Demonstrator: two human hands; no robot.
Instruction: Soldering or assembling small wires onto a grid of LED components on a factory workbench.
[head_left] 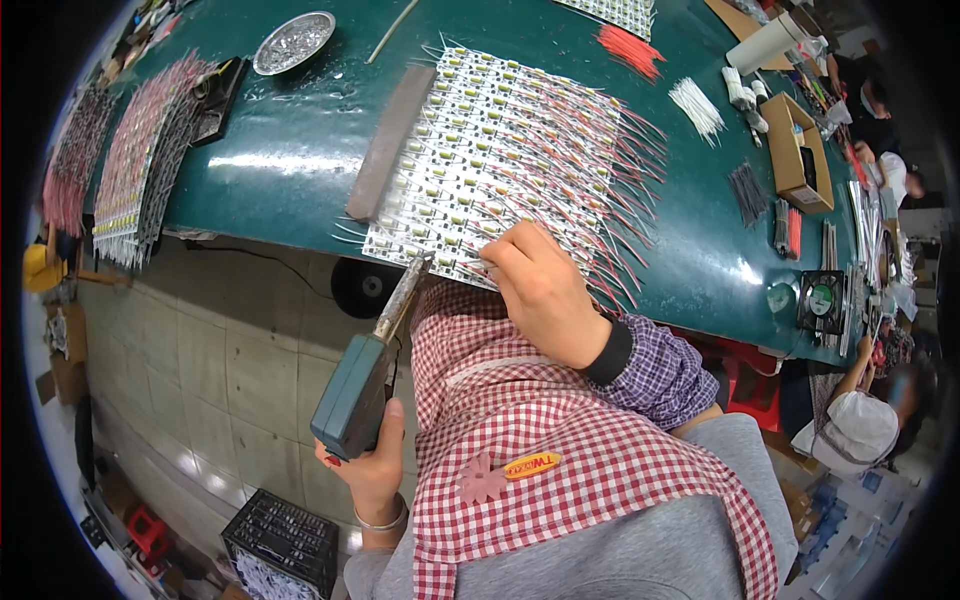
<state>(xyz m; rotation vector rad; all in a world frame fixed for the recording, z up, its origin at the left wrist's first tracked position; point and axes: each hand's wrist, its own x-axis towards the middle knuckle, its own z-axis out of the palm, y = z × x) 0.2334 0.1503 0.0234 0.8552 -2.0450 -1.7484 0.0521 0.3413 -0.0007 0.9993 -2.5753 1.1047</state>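
My left hand (372, 472) is wrapped round the handle of a green soldering gun (350, 390). The gun's metal tip reaches the near left corner of a white panel of small circuit boards (420, 205). Rows of yellowish components cover this panel, and many red and white wires (635, 185) stick out over its right side. At the panel's near edge my right hand (545, 290) pinches a thin wire, a little right of the gun's tip. The fingertips partly hide that wire.
A brown bar (390, 145) lies along the panel's left edge. A metal dish (293, 43) stands farther back. Wired panels (150, 160) hang over the table's left end. Red wires (630, 52), white wires (696, 110) and a cardboard box (800, 155) lie to the right. Co-workers sit far right.
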